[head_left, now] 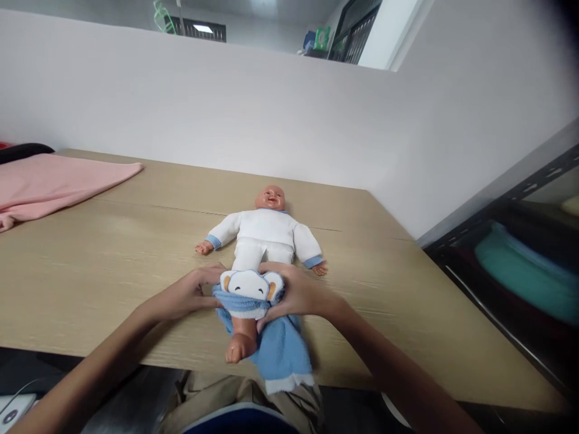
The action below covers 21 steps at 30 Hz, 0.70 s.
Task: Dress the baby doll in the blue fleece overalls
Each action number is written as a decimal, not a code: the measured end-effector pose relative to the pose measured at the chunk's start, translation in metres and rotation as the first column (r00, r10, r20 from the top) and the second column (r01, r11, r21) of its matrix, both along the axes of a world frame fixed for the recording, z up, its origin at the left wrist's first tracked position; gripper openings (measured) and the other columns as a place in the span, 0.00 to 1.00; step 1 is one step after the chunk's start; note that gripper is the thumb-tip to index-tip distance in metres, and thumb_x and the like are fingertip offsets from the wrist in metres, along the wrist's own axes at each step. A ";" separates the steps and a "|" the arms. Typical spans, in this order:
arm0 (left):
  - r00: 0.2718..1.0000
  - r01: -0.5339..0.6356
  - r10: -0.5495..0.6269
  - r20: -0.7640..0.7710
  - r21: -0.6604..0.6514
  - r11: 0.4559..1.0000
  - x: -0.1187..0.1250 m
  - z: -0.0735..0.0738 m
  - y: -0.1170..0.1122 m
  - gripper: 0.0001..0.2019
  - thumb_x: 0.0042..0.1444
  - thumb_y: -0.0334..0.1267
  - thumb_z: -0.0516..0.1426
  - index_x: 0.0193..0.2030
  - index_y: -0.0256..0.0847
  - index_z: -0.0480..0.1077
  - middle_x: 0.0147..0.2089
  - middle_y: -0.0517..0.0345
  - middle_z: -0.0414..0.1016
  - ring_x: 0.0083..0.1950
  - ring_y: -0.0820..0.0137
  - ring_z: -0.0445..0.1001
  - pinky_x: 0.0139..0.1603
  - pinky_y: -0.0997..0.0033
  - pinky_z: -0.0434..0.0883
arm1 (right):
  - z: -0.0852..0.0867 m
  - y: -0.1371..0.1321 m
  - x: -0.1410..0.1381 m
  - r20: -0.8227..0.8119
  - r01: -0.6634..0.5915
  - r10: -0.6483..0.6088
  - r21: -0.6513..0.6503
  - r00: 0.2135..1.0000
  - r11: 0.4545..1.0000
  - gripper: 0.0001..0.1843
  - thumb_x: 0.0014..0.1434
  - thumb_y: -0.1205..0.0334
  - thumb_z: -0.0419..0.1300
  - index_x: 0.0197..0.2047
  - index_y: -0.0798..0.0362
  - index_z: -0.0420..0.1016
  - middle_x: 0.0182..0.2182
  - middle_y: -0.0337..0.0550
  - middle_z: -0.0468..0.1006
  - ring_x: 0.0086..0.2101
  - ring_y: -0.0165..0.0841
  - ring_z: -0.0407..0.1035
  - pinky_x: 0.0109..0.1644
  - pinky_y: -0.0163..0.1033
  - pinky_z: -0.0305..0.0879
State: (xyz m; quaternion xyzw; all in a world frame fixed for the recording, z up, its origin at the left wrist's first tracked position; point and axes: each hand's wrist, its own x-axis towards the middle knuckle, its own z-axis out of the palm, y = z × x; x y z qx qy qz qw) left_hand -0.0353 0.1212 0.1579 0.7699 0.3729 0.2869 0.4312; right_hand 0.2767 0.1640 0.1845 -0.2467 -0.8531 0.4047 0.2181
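Note:
A baby doll (266,226) lies face up on the table, its head away from me, dressed in a white top with blue cuffs. Blue doll trousers (283,349) are bunched around its lower leg on the left, and the bare foot (239,348) sticks out of the white-edged hem. A white animal-face patch (248,285) with ears shows on the bunched cloth. My left hand (205,288) is closed on the left side of this cloth, fingers partly hidden. On the other side my right hand (296,290) grips it too. The second trouser leg hangs over the table's front edge.
A pink cloth (58,181) lies on the table (149,241) at the far left, beside a black object. Behind the table stands a white wall (203,108). On the right, a dark metal rack (502,211) holds a teal item (520,271).

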 end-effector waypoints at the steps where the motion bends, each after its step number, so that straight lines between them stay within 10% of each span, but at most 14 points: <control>1: 1.000 0.025 -0.025 0.005 -0.036 0.999 -0.001 0.001 0.004 0.11 0.69 0.48 0.71 0.53 0.48 0.91 0.58 0.47 0.89 0.63 0.48 0.83 0.70 0.54 0.76 | 0.001 0.004 0.000 -0.001 -0.028 0.028 -0.032 1.000 0.999 0.34 0.50 0.45 0.89 0.55 0.50 0.86 0.47 0.42 0.88 0.46 0.44 0.81 0.53 0.44 0.77; 9: 0.996 -0.091 0.090 -0.011 -0.083 0.992 -0.014 -0.005 0.016 0.19 0.66 0.55 0.72 0.56 0.47 0.88 0.55 0.49 0.89 0.61 0.48 0.82 0.67 0.55 0.76 | 0.000 0.012 0.035 -0.019 0.005 -0.005 0.014 1.000 1.000 0.22 0.72 0.40 0.73 0.47 0.51 0.80 0.41 0.41 0.79 0.42 0.39 0.71 0.53 0.44 0.70; 16: 0.992 -0.106 0.115 -0.047 0.169 0.980 0.006 0.035 0.034 0.17 0.75 0.55 0.65 0.58 0.46 0.81 0.57 0.51 0.83 0.57 0.57 0.77 0.61 0.63 0.73 | -0.021 0.002 0.043 -0.283 -0.057 -0.091 -0.475 0.955 0.878 0.30 0.69 0.31 0.74 0.45 0.46 0.68 0.38 0.34 0.65 0.37 0.32 0.61 0.44 0.38 0.65; 21: 0.910 0.310 -0.240 -0.339 0.170 0.935 0.060 0.077 0.058 0.24 0.63 0.57 0.75 0.58 0.45 0.83 0.61 0.49 0.84 0.64 0.50 0.75 0.66 0.58 0.72 | -0.022 -0.004 0.038 -0.244 -0.031 -0.090 -0.452 0.966 0.892 0.28 0.71 0.34 0.74 0.46 0.49 0.71 0.37 0.33 0.64 0.37 0.31 0.60 0.41 0.36 0.60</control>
